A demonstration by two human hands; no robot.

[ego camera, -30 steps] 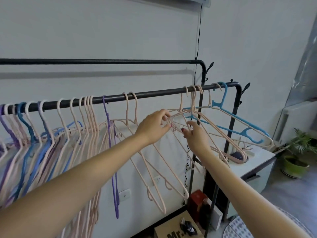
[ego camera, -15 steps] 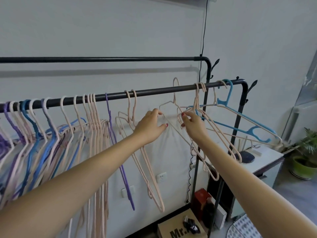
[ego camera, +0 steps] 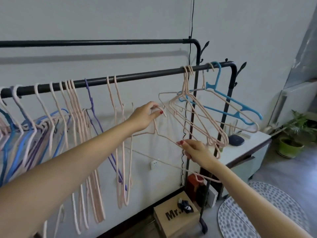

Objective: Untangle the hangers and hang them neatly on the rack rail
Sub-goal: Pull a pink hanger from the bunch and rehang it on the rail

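Holding one pale pink wire hanger [ego camera: 164, 137] free: left hand [ego camera: 144, 115] pinches its hook, right hand [ego camera: 197, 152] its shoulder; black rack rail [ego camera: 137, 77] lies at twelve o'clock, left hand nearer.

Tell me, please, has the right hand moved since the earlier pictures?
Yes. The right hand has dropped lower, away from the rack rail, pinching the pink hanger.

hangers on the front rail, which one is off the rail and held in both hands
The pale pink wire hanger below the black front rail: the left hand grips its hook, the right hand pinches its shoulder wire. Every other hanger is hooked over the rail.
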